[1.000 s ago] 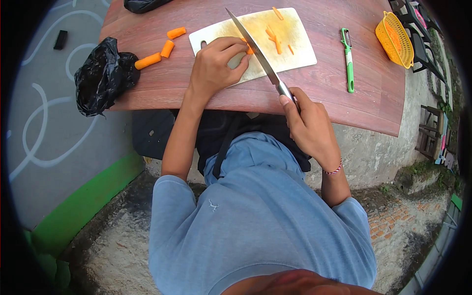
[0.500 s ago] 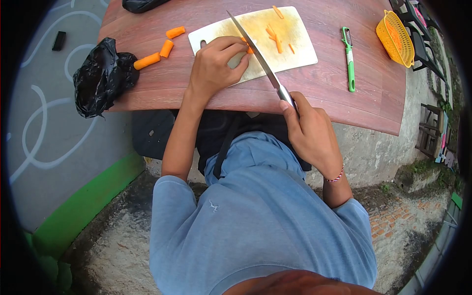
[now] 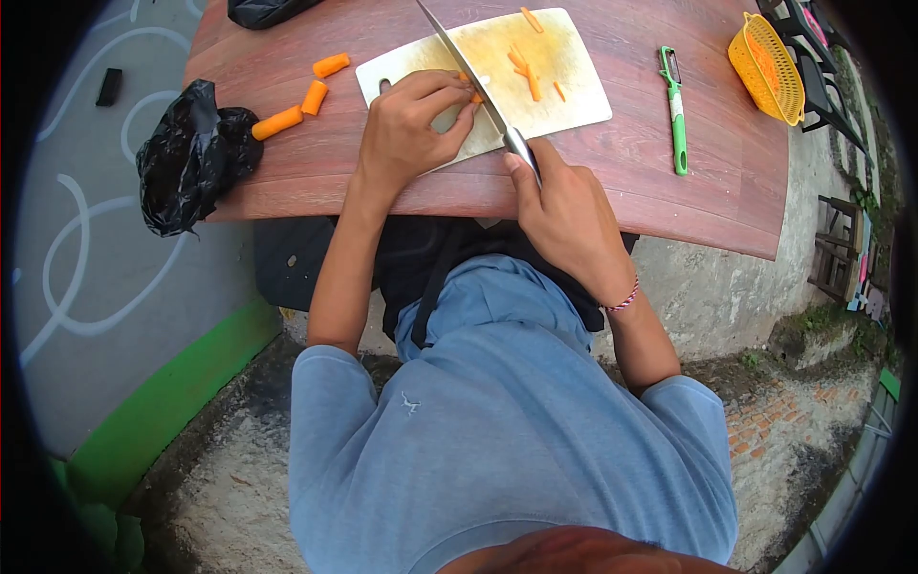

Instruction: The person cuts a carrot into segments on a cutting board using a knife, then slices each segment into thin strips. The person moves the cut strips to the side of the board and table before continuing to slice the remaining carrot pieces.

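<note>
As a person in a blue shirt works over a wooden-patterned tabletop [image 3: 717, 191], the right hand [image 3: 572, 218] grips a knife [image 3: 486, 99] by its handle, the long blade slanting across a white cutting board [image 3: 579, 96]. The left hand [image 3: 411, 124] is curled over the board's near left part, its fingertips closed on a carrot piece [image 3: 475, 94] right beside the blade; the fingers partly hide the piece, and whether the edge cuts into it cannot be told. Cut carrot strips [image 3: 527, 73] lie on the yellow-stained middle and far side of the board.

To the left of the board, three carrot chunks [image 3: 314, 97] rest on the tabletop, the nearest one against a crumpled black plastic bag [image 3: 199, 158] that hangs over the edge. A green-and-white peeler [image 3: 677, 120] lies right of the board, and farther right a yellow basket [image 3: 786, 86] holds orange shreds [image 3: 762, 62].
</note>
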{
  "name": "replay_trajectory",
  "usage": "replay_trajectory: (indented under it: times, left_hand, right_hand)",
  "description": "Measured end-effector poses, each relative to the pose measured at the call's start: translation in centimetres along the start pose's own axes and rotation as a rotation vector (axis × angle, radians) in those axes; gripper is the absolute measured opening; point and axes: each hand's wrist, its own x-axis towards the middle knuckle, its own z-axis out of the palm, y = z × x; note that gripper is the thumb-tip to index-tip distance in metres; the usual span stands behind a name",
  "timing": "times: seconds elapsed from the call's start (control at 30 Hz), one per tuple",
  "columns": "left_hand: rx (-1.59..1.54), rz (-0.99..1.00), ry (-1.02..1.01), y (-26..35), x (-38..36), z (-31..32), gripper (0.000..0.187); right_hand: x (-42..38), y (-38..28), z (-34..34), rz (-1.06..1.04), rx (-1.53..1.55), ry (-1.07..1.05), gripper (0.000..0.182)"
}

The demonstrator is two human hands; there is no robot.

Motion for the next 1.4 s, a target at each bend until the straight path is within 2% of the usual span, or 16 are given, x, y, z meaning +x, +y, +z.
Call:
replay_trajectory:
  times: [0.3,0.47,0.77,0.97,1.4]
  left_hand:
    - [0.002,-0.038,0.006,0.4,0.0,-0.2,0.015]
    - [-0.006,-0.035,0.008,0.2,-0.2,-0.1,0.015]
    - [0.001,-0.046,0.024,0.3,-0.2,-0.1,0.016]
    - [-0.01,-0.037,0.018,0.3,-0.3,-0.1,0.015]
    - [-0.003,-0.013,0.033,0.3,-0.2,-0.1,0.014]
  right_hand:
    - [-2.7,0.5,-0.2,-0.026,-0.051,0.016,0.029]
    - [-4.8,0.6,-1.5,0.076,-0.016,-0.042,0.029]
    - [-3.3,0.1,-2.5,0.118,0.042,-0.044,0.029]
    - [-2.7,-0.2,-1.8,0.04,0.022,-0.022,0.031]
    - [-3.9,-0.8,-1.3,0.037,-0.038,-0.029,0.028]
